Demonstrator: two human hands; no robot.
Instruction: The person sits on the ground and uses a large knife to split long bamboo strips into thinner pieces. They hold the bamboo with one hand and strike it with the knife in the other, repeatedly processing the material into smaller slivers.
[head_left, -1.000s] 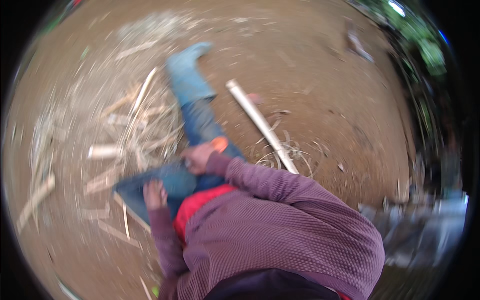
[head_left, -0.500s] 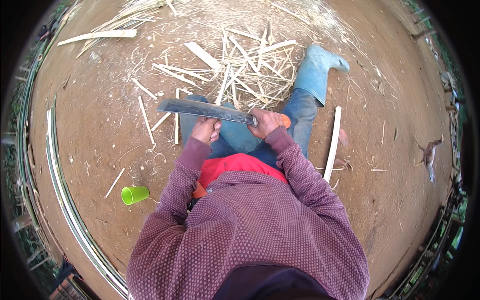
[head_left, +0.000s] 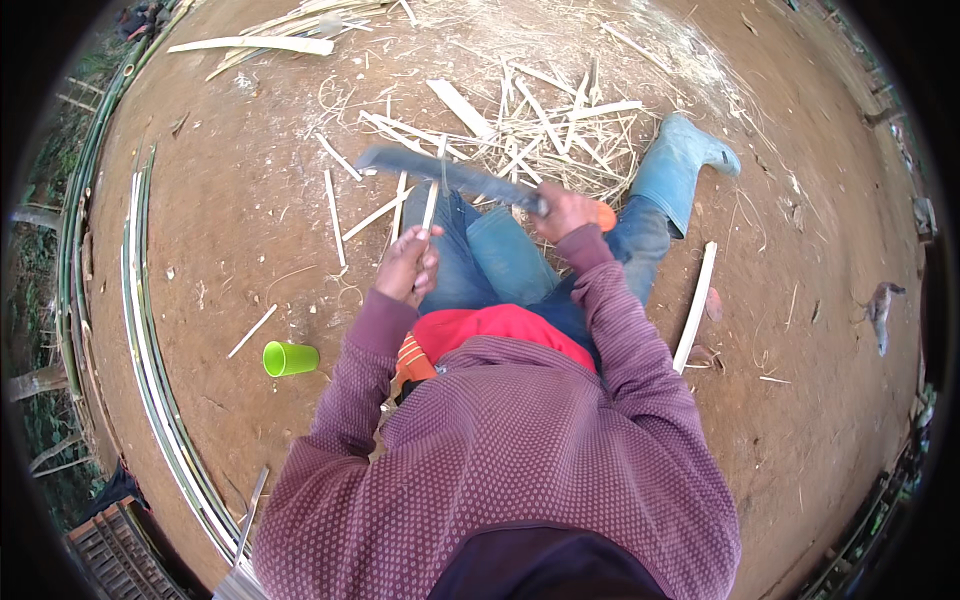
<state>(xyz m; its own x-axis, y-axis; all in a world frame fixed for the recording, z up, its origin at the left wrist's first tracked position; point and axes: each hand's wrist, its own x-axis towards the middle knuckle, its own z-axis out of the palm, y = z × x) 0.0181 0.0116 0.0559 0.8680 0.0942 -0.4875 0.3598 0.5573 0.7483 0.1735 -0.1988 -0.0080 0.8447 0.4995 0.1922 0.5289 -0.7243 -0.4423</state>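
Bamboo is everywhere on this patch of bare brown ground (head_left: 230,200): a pale heap of slivers and shavings (head_left: 540,110) lies far from the seated person, just beyond the knees, and long green split strips (head_left: 150,350) curve along the left edge. The right hand (head_left: 562,210) is closed around the orange handle of a long dark machete (head_left: 450,175), whose blade reaches out to the left, raised above the lap. The left hand (head_left: 408,265) is closed on a thin bamboo strip (head_left: 430,205) that stands up from the fist, its upper end meeting the blade. Both arms wear a dotted purple sweater (head_left: 500,460); the legs are in blue jeans, and the right leg stretches far and right, ending in a blue rubber boot (head_left: 685,165). A bright green cup (head_left: 290,358) lies on its side on the ground to the left, near the left elbow. One pale split stick (head_left: 696,305) lies on the ground just right of the right arm.
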